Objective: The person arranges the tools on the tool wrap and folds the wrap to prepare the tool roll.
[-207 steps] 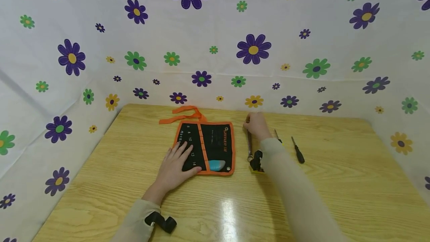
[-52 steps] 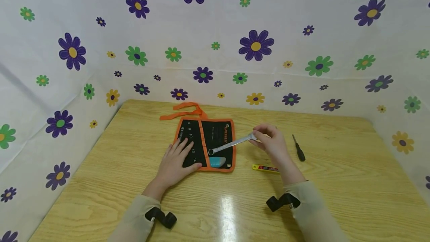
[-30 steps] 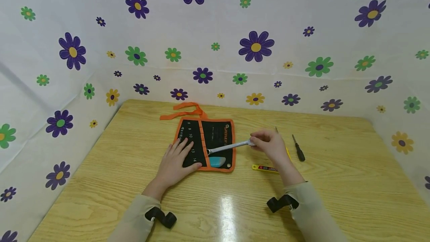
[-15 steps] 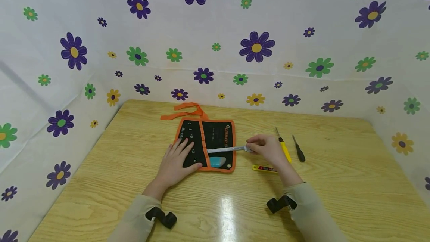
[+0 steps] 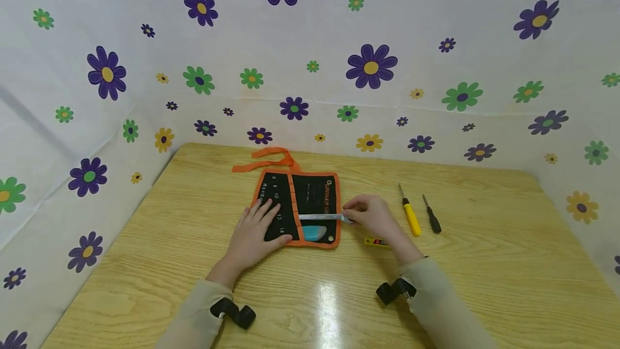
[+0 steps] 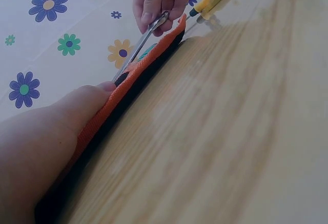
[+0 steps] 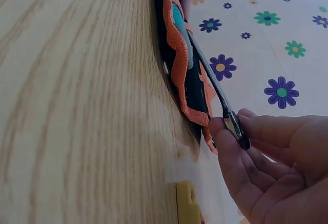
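A black tool pouch (image 5: 315, 193) with orange edging lies on the table, numbers printed beside its row of slots. My left hand (image 5: 252, 238) rests spread on its left part. Thumb and fingers of my right hand (image 5: 375, 221) pinch one end of a silver wrench (image 5: 319, 217), whose other end is tucked under the orange band of the pouch. The right wrist view shows the pinched end of the wrench (image 7: 233, 125) raised off the pouch. Below the wrench, a teal and grey item (image 5: 314, 233) sits partly in the pouch.
Right of my right hand lie a yellow-handled screwdriver (image 5: 410, 217) and a black-handled one (image 5: 432, 221). A yellow item (image 5: 375, 241) is partly hidden under my right wrist. Orange ties (image 5: 263, 166) trail behind the pouch. A flowered cloth (image 5: 310, 31) stands behind the table (image 5: 504, 252).
From the table on the right, the wrench has come over the pouch in my right hand, then slid leftwards with its far end under the band. My left hand stays in place.
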The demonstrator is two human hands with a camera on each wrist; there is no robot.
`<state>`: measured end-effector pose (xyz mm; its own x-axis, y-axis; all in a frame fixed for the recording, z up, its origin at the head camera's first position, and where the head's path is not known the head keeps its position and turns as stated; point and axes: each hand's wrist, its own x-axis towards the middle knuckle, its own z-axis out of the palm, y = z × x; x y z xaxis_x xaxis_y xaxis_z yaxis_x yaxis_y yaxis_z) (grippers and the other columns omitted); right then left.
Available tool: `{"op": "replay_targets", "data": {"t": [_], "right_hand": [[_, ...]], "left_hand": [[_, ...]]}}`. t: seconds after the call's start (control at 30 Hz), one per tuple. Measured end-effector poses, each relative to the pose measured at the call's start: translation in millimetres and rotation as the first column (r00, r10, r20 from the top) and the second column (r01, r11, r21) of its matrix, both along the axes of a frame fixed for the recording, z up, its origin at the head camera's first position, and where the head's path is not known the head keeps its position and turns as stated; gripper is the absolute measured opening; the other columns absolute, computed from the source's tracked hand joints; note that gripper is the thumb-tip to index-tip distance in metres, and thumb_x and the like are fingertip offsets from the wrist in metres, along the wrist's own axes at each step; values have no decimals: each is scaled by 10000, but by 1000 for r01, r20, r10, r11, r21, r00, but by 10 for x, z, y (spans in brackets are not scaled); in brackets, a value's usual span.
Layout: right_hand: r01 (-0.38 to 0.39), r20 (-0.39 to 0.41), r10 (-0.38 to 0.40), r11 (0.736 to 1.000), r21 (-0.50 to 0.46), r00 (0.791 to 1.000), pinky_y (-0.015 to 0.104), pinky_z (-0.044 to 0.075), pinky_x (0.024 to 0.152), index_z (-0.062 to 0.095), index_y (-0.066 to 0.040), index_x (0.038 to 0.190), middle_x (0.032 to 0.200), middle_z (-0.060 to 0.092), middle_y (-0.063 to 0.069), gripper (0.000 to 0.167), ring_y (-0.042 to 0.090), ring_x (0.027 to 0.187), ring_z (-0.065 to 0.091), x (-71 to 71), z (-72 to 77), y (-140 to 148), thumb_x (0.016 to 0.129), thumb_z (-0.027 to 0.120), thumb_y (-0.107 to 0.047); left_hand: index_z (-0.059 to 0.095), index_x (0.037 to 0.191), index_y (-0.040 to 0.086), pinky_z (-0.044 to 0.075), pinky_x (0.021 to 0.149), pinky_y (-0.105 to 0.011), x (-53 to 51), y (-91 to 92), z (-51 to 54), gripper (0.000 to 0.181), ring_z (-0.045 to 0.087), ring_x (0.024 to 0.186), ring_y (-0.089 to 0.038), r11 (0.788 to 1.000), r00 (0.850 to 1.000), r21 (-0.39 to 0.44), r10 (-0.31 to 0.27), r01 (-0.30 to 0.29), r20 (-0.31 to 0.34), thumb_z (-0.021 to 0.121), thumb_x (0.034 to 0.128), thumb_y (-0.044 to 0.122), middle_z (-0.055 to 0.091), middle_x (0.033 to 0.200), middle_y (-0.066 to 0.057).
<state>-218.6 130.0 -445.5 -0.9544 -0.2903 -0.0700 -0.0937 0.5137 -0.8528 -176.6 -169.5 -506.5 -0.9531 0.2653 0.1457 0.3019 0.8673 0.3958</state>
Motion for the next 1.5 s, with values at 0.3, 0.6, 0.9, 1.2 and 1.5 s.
{"op": "replay_targets", "data": {"t": [0.3, 0.6, 0.9, 1.2, 1.5], "right_hand": [[-232, 8, 232, 972, 44, 973, 319, 548, 762, 622, 21, 1198, 1027, 667, 88, 385, 193, 880, 645, 16, 20, 134, 827, 722, -4], [-258, -179, 292, 948, 188, 940, 296, 558, 749, 660, 41, 1125, 1023, 611, 113, 294, 218, 896, 654, 18, -5, 122, 833, 696, 43], [-229, -180, 289, 927, 296, 940, 302, 532, 722, 694, 2, 1076, 932, 676, 42, 235, 143, 811, 618, 17, 35, -76, 843, 711, -17], [-236, -207, 321, 906, 352, 924, 281, 494, 662, 708, -22, 1071, 918, 657, 32, 235, 116, 748, 544, -14, 10, -239, 837, 726, -42], [-238, -217, 352, 875, 421, 910, 274, 516, 663, 700, -14, 1101, 940, 672, 54, 267, 137, 774, 592, -22, 36, -424, 837, 729, -48]], "left_hand": [[340, 1503, 182, 82, 1145, -519, 16, -2, 20, 876, 148, 1435, -310, 1000, 1000, 7, -2, 2, -8, 517, 829, 713, 261, 1552, -82], [342, 1502, 175, 86, 1144, -522, 31, 3, 55, 878, 146, 1435, -315, 1000, 1000, -4, -2, 2, -7, 522, 828, 708, 262, 1551, -87], [328, 1508, 185, 82, 1148, -509, 20, -3, 55, 885, 143, 1437, -307, 1000, 1000, -7, -2, 2, 5, 505, 828, 723, 258, 1553, -79], [342, 1502, 180, 85, 1145, -518, 25, -3, 49, 876, 149, 1435, -307, 1000, 1000, -1, -2, 2, -2, 533, 826, 703, 266, 1550, -84], [344, 1502, 189, 91, 1144, -519, 17, 3, 47, 875, 161, 1431, -311, 1000, 1000, 4, 0, 0, -2, 515, 826, 718, 274, 1546, -82]]}}
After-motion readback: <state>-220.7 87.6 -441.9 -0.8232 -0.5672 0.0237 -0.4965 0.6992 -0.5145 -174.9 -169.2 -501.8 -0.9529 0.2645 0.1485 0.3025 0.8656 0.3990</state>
